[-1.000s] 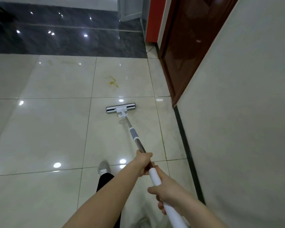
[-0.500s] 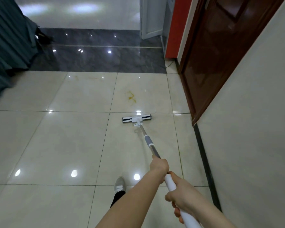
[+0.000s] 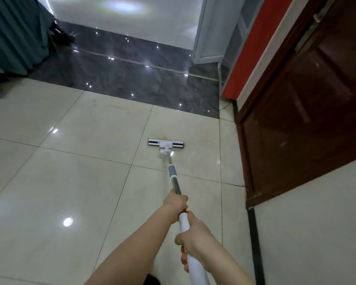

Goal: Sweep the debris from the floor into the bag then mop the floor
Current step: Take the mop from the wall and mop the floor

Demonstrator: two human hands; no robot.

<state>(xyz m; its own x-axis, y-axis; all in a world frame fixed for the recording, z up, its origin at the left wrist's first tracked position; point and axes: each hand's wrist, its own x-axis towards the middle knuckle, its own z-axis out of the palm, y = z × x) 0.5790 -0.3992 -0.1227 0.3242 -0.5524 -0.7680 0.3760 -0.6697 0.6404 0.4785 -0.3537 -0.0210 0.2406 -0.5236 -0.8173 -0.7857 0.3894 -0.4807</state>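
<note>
Both hands are wrapped around the mop [image 3: 174, 177] handle. The left hand [image 3: 176, 202] grasps the metal part further down the pole, and the right hand [image 3: 193, 235] clutches the white upper section just behind it, fingers curled under. The top end of the handle runs out of sight at the bottom edge.

The flat mop head [image 3: 166, 142] lies on the cream floor tiles [image 3: 70, 182], well ahead of the hands. A faint yellowish stain [image 3: 166, 138] peeks out just beyond the mop head; how far it runs underneath is hidden. To the right of the mop head stands a dark wooden door [image 3: 306, 112]. Far off to its left hangs a teal curtain [image 3: 12, 38], cut off by the frame, with something dark at its foot that I cannot make out.
</note>
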